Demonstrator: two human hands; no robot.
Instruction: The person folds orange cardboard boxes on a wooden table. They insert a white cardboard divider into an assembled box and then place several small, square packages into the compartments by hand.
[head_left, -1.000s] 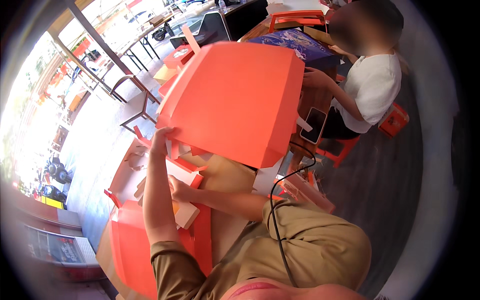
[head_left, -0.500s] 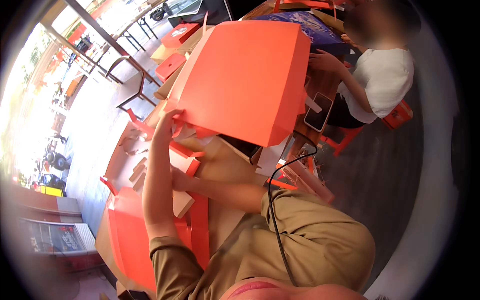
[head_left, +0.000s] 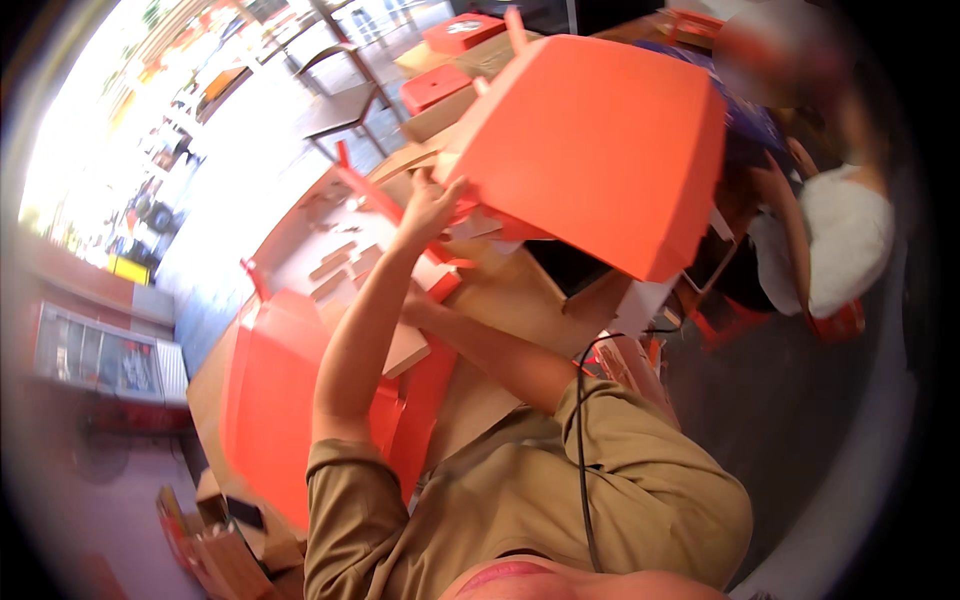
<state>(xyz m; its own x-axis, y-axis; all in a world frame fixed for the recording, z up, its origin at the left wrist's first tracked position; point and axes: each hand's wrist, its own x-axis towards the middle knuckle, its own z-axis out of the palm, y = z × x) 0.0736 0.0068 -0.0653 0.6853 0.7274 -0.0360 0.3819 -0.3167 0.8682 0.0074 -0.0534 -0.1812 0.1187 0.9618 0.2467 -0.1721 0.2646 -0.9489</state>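
A large orange cardboard box (head_left: 590,150) lies tilted across the far side of the table, its broad plain face up. My left hand (head_left: 432,208) is at its near left corner, with the fingers closed around the edge by the flaps. Below the left forearm, my right hand (head_left: 418,305) reaches in from the right; its fingers are hidden. It is close to brown cardboard insert pieces (head_left: 405,350) in a second, opened-out orange box (head_left: 275,380) in front of me. Orange flaps and pale inner panels spread around that second box.
Brown cardboard (head_left: 500,350) covers the tabletop. A dark flat panel (head_left: 565,268) sits in a carton beyond it. A black cable (head_left: 582,450) runs down before me. A co-worker in a white top (head_left: 850,235) sits at right. A chair (head_left: 340,110) stands far left.
My view has swung, so the table and boxes appear farther right. The left hand remains at the large box's corner, and the right hand remains behind the left forearm.
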